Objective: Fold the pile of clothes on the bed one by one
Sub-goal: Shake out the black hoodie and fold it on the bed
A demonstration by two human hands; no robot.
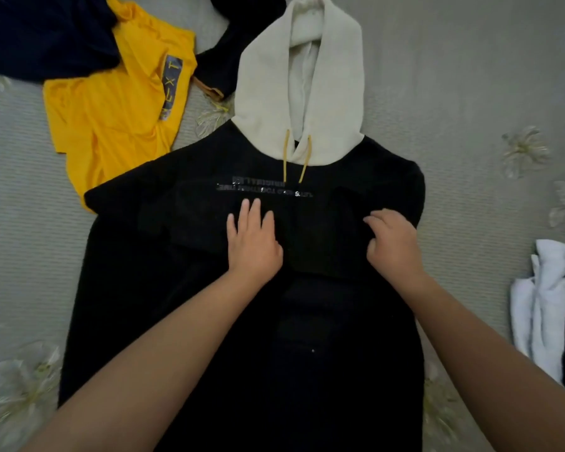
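Note:
A black hoodie (pixel 163 288) lies flat, front up, on the bed, its cream hood (pixel 265 93) pointing away from me with yellow drawstrings. Both sleeves look folded in across the chest. My left hand (pixel 253 239) presses flat on the chest, fingers straight, just below the printed text. To its right, my right hand (pixel 392 243) has its fingers curled into the black fabric of the folded-in sleeve.
A yellow T-shirt (pixel 111 115) lies crumpled at the upper left, partly under the hoodie's shoulder. Dark navy clothes (pixel 40 37) lie behind it. A white and black garment (pixel 542 305) sits at the right edge. The grey bedspread (pixel 470 93) has a flower pattern.

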